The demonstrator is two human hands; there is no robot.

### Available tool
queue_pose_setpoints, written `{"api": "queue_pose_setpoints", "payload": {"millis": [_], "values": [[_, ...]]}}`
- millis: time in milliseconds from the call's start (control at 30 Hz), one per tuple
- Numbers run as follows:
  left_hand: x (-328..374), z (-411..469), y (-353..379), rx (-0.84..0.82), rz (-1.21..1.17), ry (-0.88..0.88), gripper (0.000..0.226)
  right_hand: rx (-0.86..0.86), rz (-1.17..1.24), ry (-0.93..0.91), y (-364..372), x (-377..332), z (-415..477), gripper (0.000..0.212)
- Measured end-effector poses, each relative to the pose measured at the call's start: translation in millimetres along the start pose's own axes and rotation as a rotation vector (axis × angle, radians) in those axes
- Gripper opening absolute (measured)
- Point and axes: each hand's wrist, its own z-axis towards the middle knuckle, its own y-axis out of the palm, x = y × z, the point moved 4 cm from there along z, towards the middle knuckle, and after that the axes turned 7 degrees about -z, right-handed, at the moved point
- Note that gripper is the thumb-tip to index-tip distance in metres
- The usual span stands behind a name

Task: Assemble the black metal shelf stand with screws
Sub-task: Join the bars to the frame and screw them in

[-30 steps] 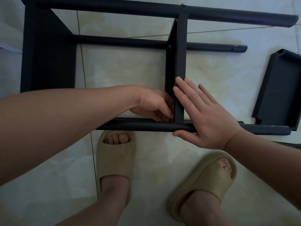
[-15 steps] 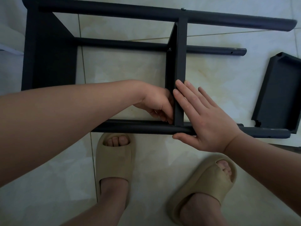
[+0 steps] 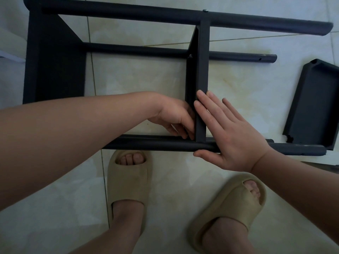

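The black metal shelf stand lies on its side on the tiled floor, its tubes running crosswise. One shelf panel stands between the tubes near the middle of the frame.

The left grip is tucked against that panel's left face, low down where the panel meets the near tube. Its fingers are curled into the corner and their tips are hidden behind the panel's edge, so I cannot tell whether they pinch anything.

The right grip lies flat and open on the panel's other side. Its straight fingers press on the panel's right edge, the palm covers the near tube just right of the joint, and the thumb sits below the tube.

A screw head shows on the far tube above the panel's top end, and another on the panel's left flange.

Well to the right of the panel a loose shelf tray lies on the floor, apart from both grips. Below the panel, on the near side of the tube, stand two beige slides — one under each arm.
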Motion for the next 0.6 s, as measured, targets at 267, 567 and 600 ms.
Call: {"api": "queue_pose_setpoints", "payload": {"millis": [267, 567, 600], "values": [[-1.3, 0.8, 1.2, -0.014, -0.041, 0.005, 0.014, 0.0, -0.002, 0.001, 0.8, 0.6, 0.0, 0.097], [0.8, -1.9, -2.3, 0.001, 0.014, -0.018, 0.012, 0.008, -0.005, -0.002, 1.6, 0.6, -0.2, 0.097], [0.7, -1.1, -1.0, 0.0, 0.019, -0.017, 0.012, 0.008, -0.004, -0.001, 1.6, 0.6, -0.2, 0.097]]}}
